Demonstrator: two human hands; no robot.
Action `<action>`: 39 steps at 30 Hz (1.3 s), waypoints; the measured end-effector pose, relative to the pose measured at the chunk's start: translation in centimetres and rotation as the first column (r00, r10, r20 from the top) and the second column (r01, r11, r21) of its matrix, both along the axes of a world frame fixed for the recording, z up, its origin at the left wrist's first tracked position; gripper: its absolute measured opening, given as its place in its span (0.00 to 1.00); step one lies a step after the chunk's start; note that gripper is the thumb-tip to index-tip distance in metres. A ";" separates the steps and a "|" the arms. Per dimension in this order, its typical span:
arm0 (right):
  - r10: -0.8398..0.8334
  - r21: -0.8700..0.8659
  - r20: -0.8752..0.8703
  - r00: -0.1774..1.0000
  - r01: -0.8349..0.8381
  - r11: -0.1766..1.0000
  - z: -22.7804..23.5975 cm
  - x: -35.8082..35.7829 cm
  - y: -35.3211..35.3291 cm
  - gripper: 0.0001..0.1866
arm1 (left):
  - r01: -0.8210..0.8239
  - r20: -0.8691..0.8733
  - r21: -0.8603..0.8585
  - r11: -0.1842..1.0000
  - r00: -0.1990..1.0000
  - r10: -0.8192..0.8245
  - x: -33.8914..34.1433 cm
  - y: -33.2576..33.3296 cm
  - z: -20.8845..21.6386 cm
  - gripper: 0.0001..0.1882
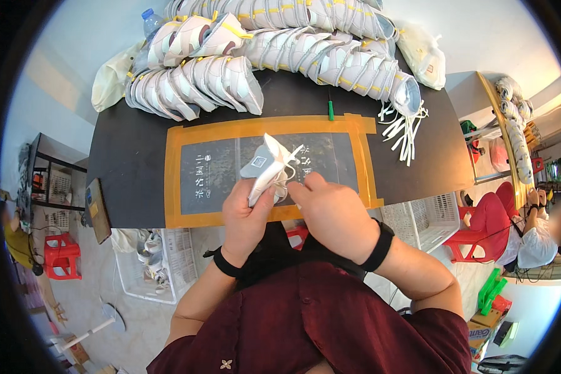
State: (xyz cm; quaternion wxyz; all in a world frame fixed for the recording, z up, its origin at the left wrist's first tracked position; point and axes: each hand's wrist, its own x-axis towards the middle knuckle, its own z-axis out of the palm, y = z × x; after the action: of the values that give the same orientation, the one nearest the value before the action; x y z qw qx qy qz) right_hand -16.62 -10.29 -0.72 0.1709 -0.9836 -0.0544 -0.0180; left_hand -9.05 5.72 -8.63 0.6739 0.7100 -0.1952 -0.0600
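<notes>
A white and grey shoe upper (265, 169) with white laces is held up over the near part of the table. My left hand (246, 215) grips its lower end between thumb and fingers. Close on its right, my right hand (330, 212) is closed, its thumb and forefinger pinched at the loose white lace (288, 174) by the eyelets. Just what lies between those fingertips is partly hidden. Beneath both hands is a dark mat (218, 156) under a clear sheet, framed by orange-brown tape (173, 181).
Nested rows of shoe uppers (196, 84) line the back of the dark table (124, 162). A green-handled tool (331, 111) and a bunch of white laces (405, 131) lie nearer. A phone (97, 209) sits at the left edge. White crates (181, 262) flank me; another person (530, 230) sits right.
</notes>
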 end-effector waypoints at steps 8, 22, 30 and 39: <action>0.118 0.126 -0.087 0.989 -0.106 0.986 -1.6 3.9 -1.6 0.13 | -0.057 -0.013 0.061 0.997 0.998 0.058 0.2 -0.7 0.1 0.08; 0.191 0.272 -0.320 0.928 -0.103 0.957 -0.7 6.9 -1.3 0.12 | -0.068 -0.074 0.136 0.988 0.994 0.079 0.8 -0.6 0.9 0.10; 0.249 0.041 -0.189 0.950 -0.246 0.968 -0.8 6.0 -0.6 0.10 | -0.053 -0.120 0.103 0.993 0.991 0.065 0.9 -0.6 0.8 0.11; 0.340 -0.158 -0.156 0.928 -0.363 0.918 -0.9 5.2 0.1 0.13 | -0.083 -0.156 0.112 0.990 0.983 0.100 0.9 -0.8 1.0 0.09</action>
State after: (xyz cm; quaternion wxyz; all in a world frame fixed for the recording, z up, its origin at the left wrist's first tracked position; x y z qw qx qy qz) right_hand -11.47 -10.22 -1.59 0.0828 -0.9685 -0.2209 0.0798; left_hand -8.17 4.96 -7.62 0.6514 0.7454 -0.1035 -0.0962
